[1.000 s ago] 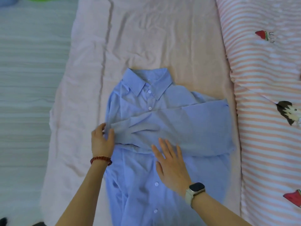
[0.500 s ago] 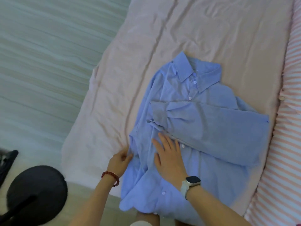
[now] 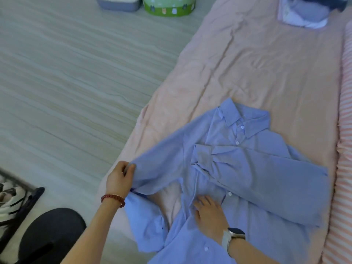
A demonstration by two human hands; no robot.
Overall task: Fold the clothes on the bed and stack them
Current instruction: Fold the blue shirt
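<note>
1 shirt (image 3: 247, 178), 2 hands, 1 clothes stack (image 3: 304, 14).

Shirt (image 3: 247, 178) on bed (image 3: 266, 73), collar toward far end. Folded pile (image 3: 304, 16) at far end. Striped quilt (image 3: 344, 168) right. Floor (image 3: 76, 92) left.

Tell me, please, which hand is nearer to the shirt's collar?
The right hand. It lies flat on the blue shirt front, below the collar. The left hand is out at the bed's edge, its fingers gripping the pulled-out sleeve, farther from the collar.
</note>
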